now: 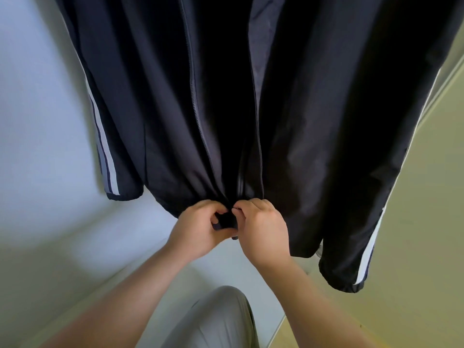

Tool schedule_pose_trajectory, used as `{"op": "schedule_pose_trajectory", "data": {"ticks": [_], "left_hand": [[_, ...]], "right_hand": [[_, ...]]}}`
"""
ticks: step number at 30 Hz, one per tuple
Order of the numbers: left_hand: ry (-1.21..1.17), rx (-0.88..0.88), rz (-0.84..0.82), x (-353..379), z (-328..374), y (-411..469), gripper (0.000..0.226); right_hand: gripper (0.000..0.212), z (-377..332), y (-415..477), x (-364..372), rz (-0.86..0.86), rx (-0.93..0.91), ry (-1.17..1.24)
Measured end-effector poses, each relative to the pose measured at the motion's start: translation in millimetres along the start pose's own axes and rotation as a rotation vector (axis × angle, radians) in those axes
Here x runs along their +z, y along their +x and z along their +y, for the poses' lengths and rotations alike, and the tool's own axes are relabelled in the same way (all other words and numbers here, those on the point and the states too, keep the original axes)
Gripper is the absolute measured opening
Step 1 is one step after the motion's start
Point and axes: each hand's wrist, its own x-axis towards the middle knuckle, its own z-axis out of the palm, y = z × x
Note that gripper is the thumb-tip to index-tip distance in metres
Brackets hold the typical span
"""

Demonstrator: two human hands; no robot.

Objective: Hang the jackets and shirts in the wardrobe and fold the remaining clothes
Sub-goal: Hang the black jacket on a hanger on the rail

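A dark navy zip jacket (313,121) with white stripes down both sleeves hangs in front of me and fills the upper view. Its front is open, with the two zipper edges running down to the hem. My left hand (198,227) pinches the left side of the hem at the zipper's bottom end. My right hand (263,227) pinches the right side of the hem, right against the left hand. The hanger and rail are out of view above.
White wardrobe panels (37,121) lie behind and left of the jacket, with a white bottom board (100,247) below it. A pale yellow-green floor (414,234) shows at the right. My grey trouser leg (221,320) is at the bottom.
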Motion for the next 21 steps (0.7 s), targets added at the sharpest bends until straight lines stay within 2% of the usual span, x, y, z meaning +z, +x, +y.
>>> {"op": "schedule_pose_trajectory", "data": {"ticks": [2,4,7,12,15,18,21], "left_hand": [[-0.113,0.038,0.115,14.4,1.0,2.4,0.021],[-0.209,-0.016,0.206,24.8,-1.0,5.1,0.01],[-0.269,-0.118,0.197,33.6,-9.4,7.2,0.018],[-0.304,-0.151,0.13,35.3,-13.3,12.9,0.036],[-0.201,-0.14,0.117,30.1,-14.4,20.1,0.033],[-0.076,-0.111,0.109,21.5,-5.6,29.4,0.04],[-0.191,-0.123,0.169,16.9,11.2,36.0,0.031]], "right_hand": [[0.012,-1.8,0.3,1.7,-0.039,-0.013,0.024],[0.016,-1.2,0.9,4.2,-0.081,-0.014,0.05],[0.014,-0.6,-0.4,2.8,-0.091,-0.023,0.042],[0.013,-3.5,18.5,-15.2,-0.012,-0.125,-0.089],[0.021,-9.5,42.4,-31.4,0.112,-0.139,-0.109],[0.017,-11.7,49.3,-39.8,0.115,-0.143,-0.107],[0.014,-9.7,44.6,-40.6,0.12,-0.105,-0.067]]}}
